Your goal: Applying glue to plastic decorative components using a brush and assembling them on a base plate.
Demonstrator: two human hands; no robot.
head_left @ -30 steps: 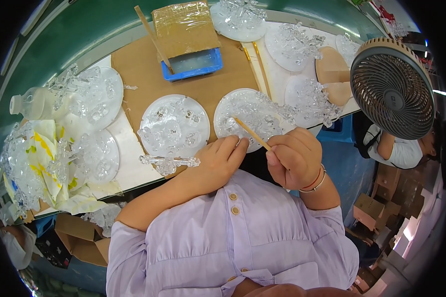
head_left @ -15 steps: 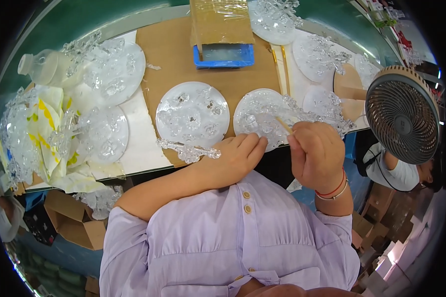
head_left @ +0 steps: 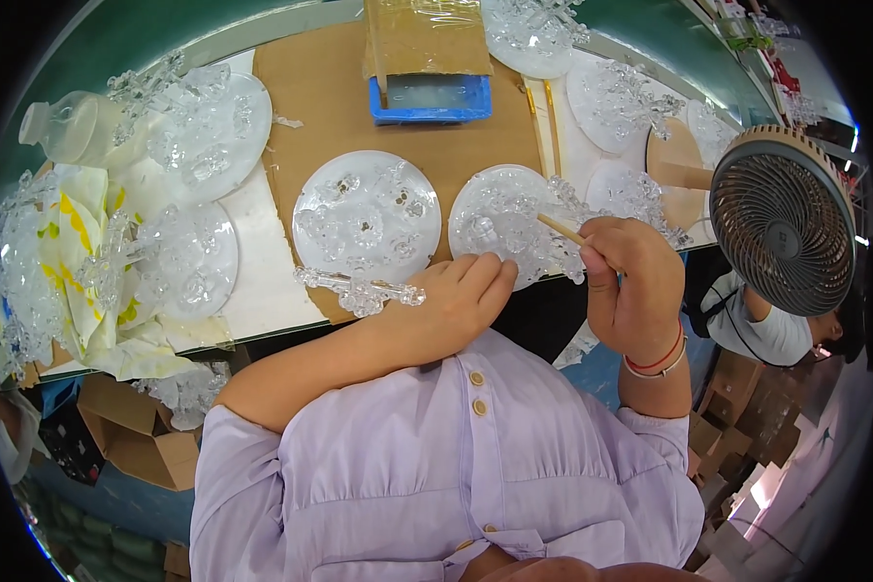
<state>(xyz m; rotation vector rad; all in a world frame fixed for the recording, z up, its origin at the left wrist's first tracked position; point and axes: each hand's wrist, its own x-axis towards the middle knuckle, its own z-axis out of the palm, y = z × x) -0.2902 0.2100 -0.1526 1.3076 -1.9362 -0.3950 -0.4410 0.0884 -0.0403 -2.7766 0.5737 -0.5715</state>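
My right hand point(head_left: 635, 281) pinches a thin wooden stick point(head_left: 561, 230) between thumb and fingers. The stick's tip hangs over a white round plate point(head_left: 468, 209) heaped with clear plastic pieces point(head_left: 524, 225). Against that plate's near edge lies my left hand point(head_left: 456, 301), palm down, its fingers stretched out and its thumb hidden; I see nothing held in it. By its wrist is a clear beaded plastic piece point(head_left: 364, 291), which overlaps the near rim of a second white plate point(head_left: 310, 228) covered with similar clear pieces.
A blue tray point(head_left: 430, 114) of cloudy liquid sits under a cardboard cover point(head_left: 427, 39). Two brushes point(head_left: 551, 126) lie to its right. A fan point(head_left: 784, 228) stands far right; a plastic bottle point(head_left: 73, 126) and a yellow-patterned bag point(head_left: 87, 252) are at left. Another person point(head_left: 757, 320) is beyond the fan.
My right hand has drawn slightly right with the wooden stick, which now lies flatter and shows more of its length. My left hand stays by the plate. The whole view has shifted a little.
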